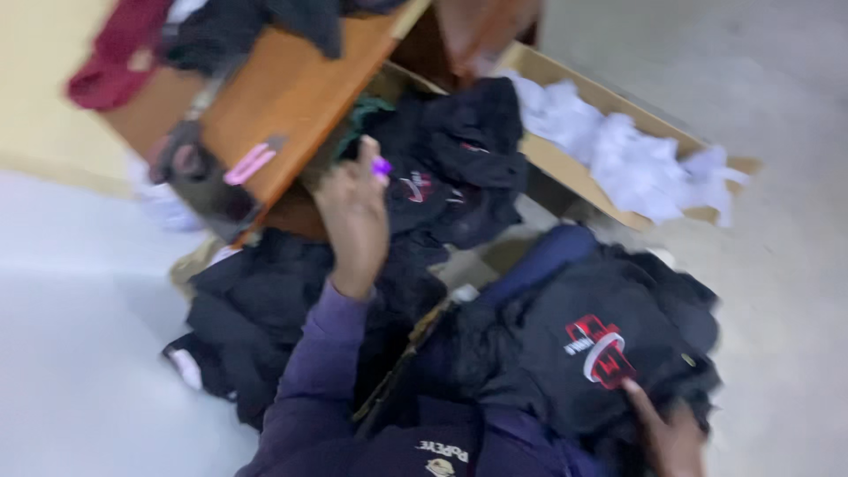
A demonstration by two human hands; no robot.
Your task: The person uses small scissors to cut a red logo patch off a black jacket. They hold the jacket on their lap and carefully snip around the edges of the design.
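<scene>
Wooden table, maroon cloth, white crumpled material in cardboard box, grey floor.

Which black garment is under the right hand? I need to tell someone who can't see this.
Start at the pile of dark clothes on the person's lap, low and right in the view. The right hand rests on the top black garment. Alone in that pile, it shows a red and white printed emblem.

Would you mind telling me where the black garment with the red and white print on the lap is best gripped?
Probably at the bunched edge beside the print on the black garment, coming from the right, where the right hand already rests; the flat printed middle offers no fold to pinch.
</scene>
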